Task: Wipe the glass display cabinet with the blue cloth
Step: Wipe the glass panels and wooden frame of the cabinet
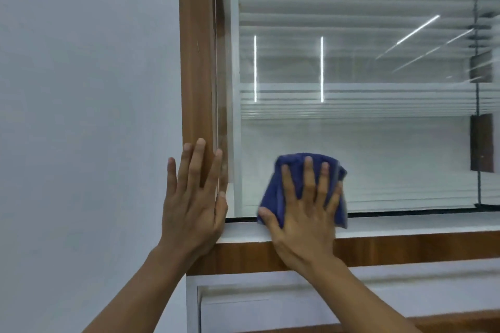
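View: head camera, looking forward at the two hands and the cabinet front.
Glass display cabinet (351,143): seen filling the right and middle of the picture; its front is a large glass pane set in a wooden frame (197,62).
Glass pane: white shelves are seen behind it, and bright strip lights (322,70) are mirrored in it.
Wall (81,89): a plain pale surface is seen left of the frame, touching it.
Blue cloth (272,192): held flat against the glass at the pane's lower left corner; its lower edge is laid over the dark seal and onto the white ledge (405,224). Its edges are blurred.
Right hand (303,213): laid flat on the blue cloth, which is pressed to the glass by straight, spread fingers; nothing is gripped. The thumb is stretched out to the left along the cloth's lower edge, and the wrist is seen in front of the lower wooden rail (405,246).
Left hand (193,197): released and flat, fingers straight and pointed upward; it is rested on the frame's left upright, just beside the cloth but apart from it. The thumb is placed at the pane's edge.
White panel (270,305): seen below the wooden rail, partly hidden by the two forearms.
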